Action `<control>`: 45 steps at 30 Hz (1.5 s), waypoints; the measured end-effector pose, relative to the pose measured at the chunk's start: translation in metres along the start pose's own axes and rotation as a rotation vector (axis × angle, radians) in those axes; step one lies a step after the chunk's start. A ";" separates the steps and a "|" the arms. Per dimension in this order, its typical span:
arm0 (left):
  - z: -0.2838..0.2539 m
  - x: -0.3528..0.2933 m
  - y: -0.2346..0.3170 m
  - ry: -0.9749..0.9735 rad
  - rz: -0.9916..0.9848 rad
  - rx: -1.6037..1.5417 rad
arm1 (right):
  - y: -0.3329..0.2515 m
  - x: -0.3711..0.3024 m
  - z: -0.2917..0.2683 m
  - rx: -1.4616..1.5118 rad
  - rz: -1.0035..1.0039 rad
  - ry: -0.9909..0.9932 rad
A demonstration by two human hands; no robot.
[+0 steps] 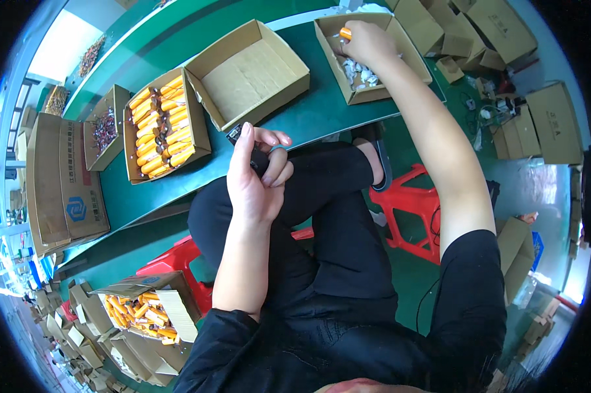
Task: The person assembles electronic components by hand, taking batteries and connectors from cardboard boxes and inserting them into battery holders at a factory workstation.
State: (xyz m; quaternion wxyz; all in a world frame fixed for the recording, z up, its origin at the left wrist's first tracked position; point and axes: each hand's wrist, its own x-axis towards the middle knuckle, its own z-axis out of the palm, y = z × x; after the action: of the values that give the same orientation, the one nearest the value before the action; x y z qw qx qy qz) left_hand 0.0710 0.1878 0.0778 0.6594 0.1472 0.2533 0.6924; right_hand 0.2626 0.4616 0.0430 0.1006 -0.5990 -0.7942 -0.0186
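My left hand (259, 171) is raised above my lap, its fingers curled around a small black object (259, 161). Most of that object is hidden by the fingers; its dark end with light marks pokes out by the thumb. At the upper right, my right hand (372, 44) reaches into a shallow cardboard box (367, 97) and pinches an orange cylindrical battery (345, 33). Small white crumpled pieces (361, 73) lie in that box below the hand. Left of it on the green table (308, 108) stands a cardboard tray (250, 75) with a bare bottom.
Rows of orange batteries (178, 118) fill a box beside the tray. A smaller box (101, 131) holds little coloured parts, and a large carton (66, 183) stands at the table's left end. Loose orange batteries (138, 313) lie in a low carton. Red stools (410, 209) stand by my legs.
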 end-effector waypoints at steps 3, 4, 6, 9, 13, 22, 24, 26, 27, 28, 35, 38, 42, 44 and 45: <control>0.000 -0.001 -0.001 0.004 0.003 0.018 | 0.000 -0.001 -0.003 -0.042 0.027 0.037; 0.000 -0.001 -0.003 -0.004 -0.003 0.025 | 0.001 -0.001 -0.002 -0.047 0.034 0.044; 0.001 -0.001 -0.006 -0.021 -0.017 0.041 | 0.005 -0.001 -0.001 -0.058 0.048 0.058; 0.002 0.002 -0.004 -0.062 -0.035 0.046 | 0.023 0.002 -0.006 0.018 0.028 0.096; -0.003 -0.007 -0.002 -0.092 -0.043 0.022 | 0.028 -0.010 -0.038 0.473 -0.056 0.168; 0.000 -0.011 -0.010 -0.250 0.075 -0.007 | -0.048 -0.200 -0.069 2.137 -0.256 0.105; -0.001 -0.014 -0.012 -0.233 0.081 0.068 | -0.069 -0.221 -0.050 2.136 -0.133 0.226; 0.001 -0.015 -0.015 -0.219 0.124 0.175 | -0.081 -0.235 -0.047 2.118 -0.034 0.251; 0.001 -0.016 -0.017 -0.215 0.146 0.225 | -0.085 -0.240 -0.047 2.091 0.043 0.259; 0.003 -0.017 -0.019 -0.218 0.125 0.226 | -0.087 -0.241 -0.047 2.088 0.064 0.274; 0.018 -0.023 -0.025 -0.178 0.083 0.469 | -0.080 -0.243 -0.058 1.952 -0.081 0.193; 0.017 -0.024 -0.026 -0.256 0.094 0.488 | -0.079 -0.244 -0.054 1.906 -0.165 0.201; 0.025 -0.027 -0.024 -0.169 0.112 0.670 | -0.086 -0.245 -0.053 1.823 -0.095 0.324; 0.023 -0.027 -0.024 -0.180 0.122 0.685 | -0.086 -0.246 -0.053 1.815 -0.082 0.321; 0.021 -0.026 -0.024 -0.194 0.134 0.700 | -0.086 -0.247 -0.054 1.806 -0.073 0.319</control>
State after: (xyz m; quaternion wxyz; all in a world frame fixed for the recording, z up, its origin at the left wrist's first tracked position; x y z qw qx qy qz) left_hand 0.1044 0.1652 0.0860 0.5431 0.4451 0.4011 0.5882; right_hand 0.2526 0.1957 0.0585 0.6384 -0.2577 -0.5020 0.5235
